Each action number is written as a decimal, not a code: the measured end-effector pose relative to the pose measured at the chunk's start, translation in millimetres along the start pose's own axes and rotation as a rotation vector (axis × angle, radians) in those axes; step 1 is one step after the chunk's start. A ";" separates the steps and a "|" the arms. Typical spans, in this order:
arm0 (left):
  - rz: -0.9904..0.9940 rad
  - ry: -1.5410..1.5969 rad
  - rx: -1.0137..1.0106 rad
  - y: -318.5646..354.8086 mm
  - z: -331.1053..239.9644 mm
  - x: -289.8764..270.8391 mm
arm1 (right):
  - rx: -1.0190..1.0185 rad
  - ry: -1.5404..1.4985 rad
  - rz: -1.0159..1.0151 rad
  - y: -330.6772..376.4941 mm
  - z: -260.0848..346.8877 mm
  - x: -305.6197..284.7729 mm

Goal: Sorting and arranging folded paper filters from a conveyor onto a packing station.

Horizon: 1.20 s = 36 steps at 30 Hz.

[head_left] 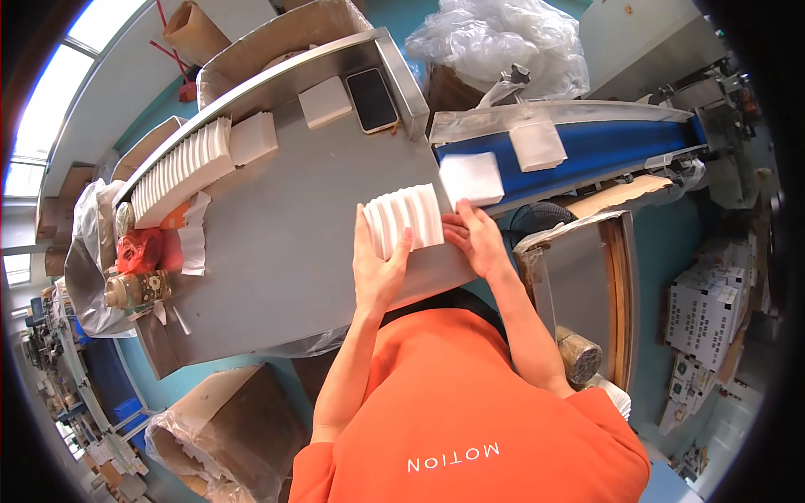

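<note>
Orange shirt (478,394) fills the foreground of the head view. Left hand (380,272) grasps a row of white folded packs (406,218) at the right end of the grey table (285,251). Right hand (480,241) has fingertips at a flat white pack (472,178); grip cannot be told. Blue belt (608,149) bears another pack (537,146).

1. A ridged row of white folded-paper packs (405,220) — stood on edge — is held by the left hand (379,275).
2. A squarish white pack (470,178) is laid flat at the blue conveyor's (604,147) left end.
</note>
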State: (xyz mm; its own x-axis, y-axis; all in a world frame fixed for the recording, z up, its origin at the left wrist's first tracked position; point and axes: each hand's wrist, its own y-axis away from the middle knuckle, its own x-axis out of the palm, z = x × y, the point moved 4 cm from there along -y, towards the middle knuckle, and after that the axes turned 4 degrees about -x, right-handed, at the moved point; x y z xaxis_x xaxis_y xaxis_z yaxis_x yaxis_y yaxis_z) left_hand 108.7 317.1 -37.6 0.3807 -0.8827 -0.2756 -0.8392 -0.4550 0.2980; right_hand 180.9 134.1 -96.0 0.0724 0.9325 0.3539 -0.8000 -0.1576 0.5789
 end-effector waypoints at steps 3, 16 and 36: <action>0.036 -0.042 0.098 -0.6 -0.6 10.1 | -0.282 0.662 0.094 16.7 10.3 42.1; 0.075 0.063 0.012 -4.2 9.4 15.8 | -0.226 0.263 0.083 -2.6 4.4 16.5; 0.110 0.043 -0.050 -5.9 5.4 14.7 | -0.187 0.082 -0.056 -6.5 6.4 -1.7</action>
State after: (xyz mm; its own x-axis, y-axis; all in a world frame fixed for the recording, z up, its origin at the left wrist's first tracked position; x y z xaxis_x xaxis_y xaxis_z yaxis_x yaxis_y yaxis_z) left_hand 117.2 307.4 -48.4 0.3048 -0.9314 -0.1991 -0.8568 -0.3594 0.3698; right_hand 189.7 131.5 -95.6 0.0774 0.9626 0.2594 -0.8934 -0.0485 0.4467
